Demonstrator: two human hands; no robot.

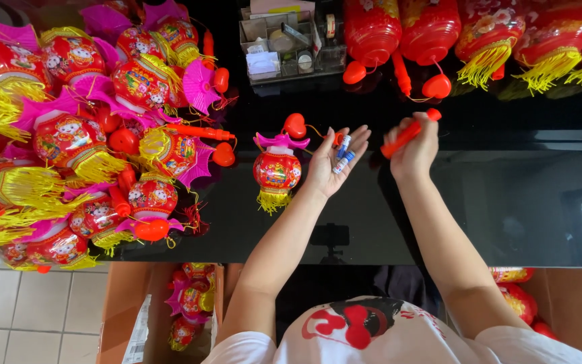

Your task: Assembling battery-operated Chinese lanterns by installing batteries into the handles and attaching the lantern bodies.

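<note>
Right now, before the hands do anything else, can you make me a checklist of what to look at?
1. Left hand open, palm up: ok.
2. Two small blue-and-white cylinder batteries resting on that palm: ok.
3. Right hand closed around the slim red plastic stick handle: ok.
4. Stick handle's battery slot open: cannot tell.
5. Small round red lantern with pink top and yellow tassel lying on the glossy black table just beside the left hand: ok.
6. Lantern joined to the stick: cannot tell.
</note>
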